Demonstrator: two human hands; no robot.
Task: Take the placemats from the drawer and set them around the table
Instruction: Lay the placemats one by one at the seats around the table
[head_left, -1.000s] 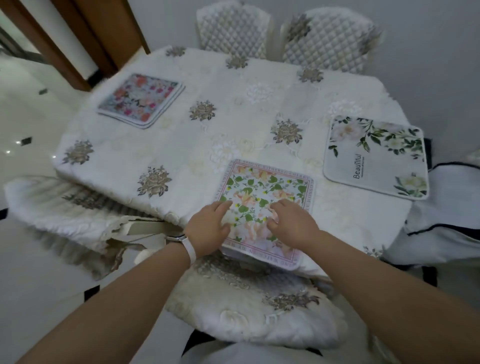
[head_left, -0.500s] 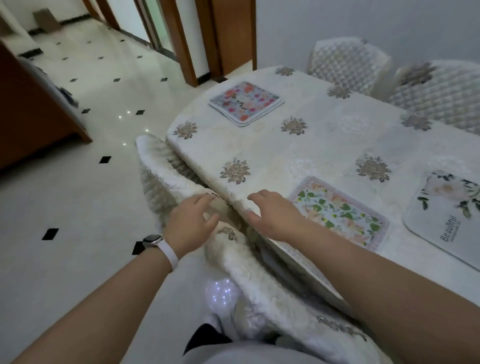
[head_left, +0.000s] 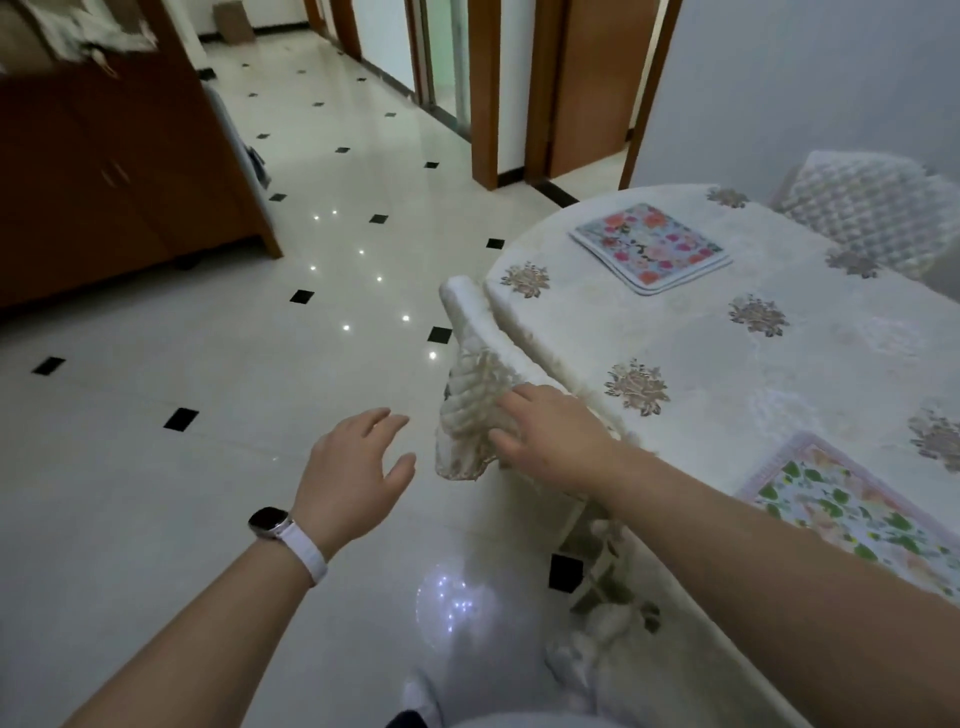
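1. The left hand (head_left: 358, 467) hangs spread over the floor (head_left: 208, 493), holding nothing.
2. The right hand (head_left: 550, 441), fingers straight, rests on the covered chair back (head_left: 467, 400).
3. On the worktop (head_left: 727, 364), a leafy placemat (head_left: 852, 512) lies right of the right forearm, and a pink floral placemat (head_left: 649, 247) lies well beyond both hands.

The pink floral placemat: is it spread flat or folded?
Spread flat: the pink floral placemat lies square on the tablecloth, no fold showing.
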